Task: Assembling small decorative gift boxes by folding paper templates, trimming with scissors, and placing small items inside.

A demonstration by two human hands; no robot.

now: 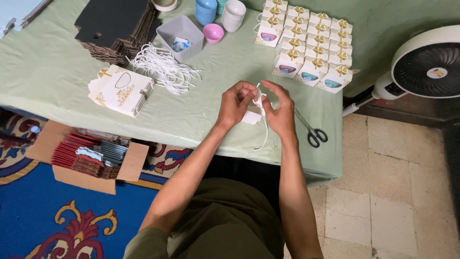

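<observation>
Centre frame, a white cord (262, 125) is dangling over the desk (201, 112) near its front edge, both hands pinching it: left hand (235, 103) and right hand (280, 112) are closing fingers on its top, a white card (251, 117) lying beneath. Scissors (311, 130) are sitting just right, near the desk's right edge. Bare cloth is lying open left of the hands; small gift boxes (309, 43) are crowding the upper right.

Between the left hand (235, 103) and right hand (280, 112) runs a white cord (264, 125). Beneath them lies a pale green tablecloth (201, 112). Beside the right hand are black-handled scissors (311, 130); beyond it, white boxes (306, 45) with gold bows. Beyond the left hand sits a pink bowl (212, 32).
</observation>
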